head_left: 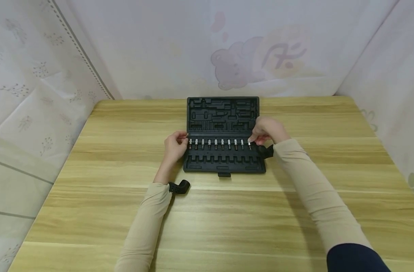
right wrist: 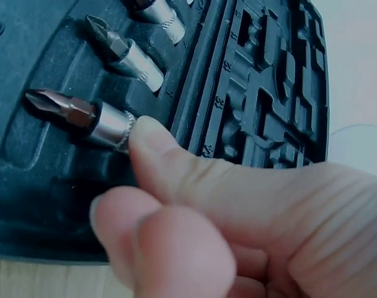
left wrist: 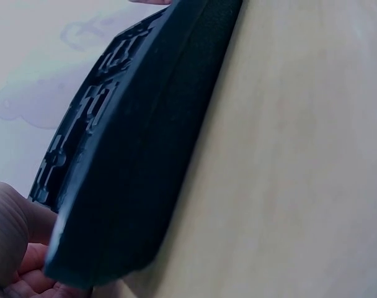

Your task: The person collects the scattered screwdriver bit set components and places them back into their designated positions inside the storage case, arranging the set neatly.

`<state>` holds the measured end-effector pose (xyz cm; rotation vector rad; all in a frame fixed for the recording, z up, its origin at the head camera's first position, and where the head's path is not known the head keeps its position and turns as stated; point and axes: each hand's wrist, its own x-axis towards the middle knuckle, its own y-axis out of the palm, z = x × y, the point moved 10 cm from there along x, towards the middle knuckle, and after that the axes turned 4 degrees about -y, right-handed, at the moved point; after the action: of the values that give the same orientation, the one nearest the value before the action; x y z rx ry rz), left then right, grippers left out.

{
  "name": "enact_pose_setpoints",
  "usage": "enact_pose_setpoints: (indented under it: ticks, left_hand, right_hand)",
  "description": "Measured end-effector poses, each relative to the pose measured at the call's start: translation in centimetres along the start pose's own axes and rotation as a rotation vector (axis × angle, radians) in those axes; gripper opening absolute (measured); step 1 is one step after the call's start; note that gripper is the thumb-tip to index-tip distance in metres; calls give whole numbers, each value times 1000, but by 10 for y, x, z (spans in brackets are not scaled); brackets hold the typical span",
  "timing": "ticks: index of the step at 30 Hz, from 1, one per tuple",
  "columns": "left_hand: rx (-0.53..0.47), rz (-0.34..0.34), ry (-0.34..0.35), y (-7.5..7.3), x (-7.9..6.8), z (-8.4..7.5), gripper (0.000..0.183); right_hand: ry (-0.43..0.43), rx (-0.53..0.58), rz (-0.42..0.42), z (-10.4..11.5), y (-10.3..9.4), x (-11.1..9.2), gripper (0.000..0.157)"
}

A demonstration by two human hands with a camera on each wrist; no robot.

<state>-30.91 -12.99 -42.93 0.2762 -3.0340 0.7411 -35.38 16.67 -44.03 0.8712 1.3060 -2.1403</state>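
Observation:
A black tool case (head_left: 223, 158) lies unfolded on the table, with a row of several silver bit sockets (head_left: 216, 142) across its lower half. My left hand (head_left: 174, 148) holds the case's left edge between thumb and fingers; the left wrist view shows the fingers (left wrist: 33, 270) against the case's side (left wrist: 129, 149). At the right end of the row, my right hand (head_left: 269, 130) touches the last bit socket (right wrist: 111, 124). Its thumb (right wrist: 154, 146) rests on the knurled end, while the other fingers bend below, apart from the socket. This bit has a cross-shaped tip and a brownish shank.
The case's raised lid (head_left: 223, 113) has moulded recesses and stands toward the back wall. A latch (head_left: 224, 174) sticks out at the front. Below the sockets runs a second row of slots (head_left: 213, 159). The wooden table (head_left: 227, 223) extends around the case; printed curtains hang behind and beside it.

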Motion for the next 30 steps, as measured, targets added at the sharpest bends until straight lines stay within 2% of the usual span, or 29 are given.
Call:
enact_pose_setpoints:
  ticks: [6,10,16,20,25,30]
  left_hand:
    - [-6,-1,-6,1,0,2,21]
    - [-11,-1,-6,1,0,3,21]
    - [-16,-1,2,-1,0,2,22]
    - [-12,0,0,-1,-1,1,22]
    - [-6,8,-4,1,-1,0,22]
    - [-8,9,-11,1,-1,1,22]
  right_hand:
    - [-8,7,-19,2,0,0,57]
    - [-48,23,-50,5,0,-4,57]
    - [-157,-132,-168,12,-2,-14,29]
    - [-176,-177,-218,12,-2,-16,23]
    - [-210,-135,-228,9,-1,-17,22]
    - [-289,-25,-233,7,1,-22,18]
